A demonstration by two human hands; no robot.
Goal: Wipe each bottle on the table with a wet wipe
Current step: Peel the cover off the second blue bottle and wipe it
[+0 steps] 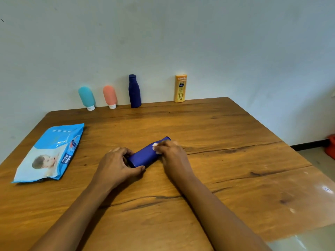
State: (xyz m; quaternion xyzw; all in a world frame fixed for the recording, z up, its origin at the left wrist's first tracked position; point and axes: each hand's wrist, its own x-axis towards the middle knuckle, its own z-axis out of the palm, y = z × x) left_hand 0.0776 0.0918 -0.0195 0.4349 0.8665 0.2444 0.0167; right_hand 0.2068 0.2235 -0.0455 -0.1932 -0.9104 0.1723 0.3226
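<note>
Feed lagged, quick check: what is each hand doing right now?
Left hand: closed on the lying blue bottle.
Right hand: closed on a white wipe, pressed to that bottle.

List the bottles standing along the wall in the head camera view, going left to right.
teal bottle → pink bottle → dark blue bottle → yellow bottle

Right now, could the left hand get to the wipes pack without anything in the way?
Probably yes. The wipes pack lies left of the left hand with bare table between, but that hand holds the blue bottle and must release it first.
</note>
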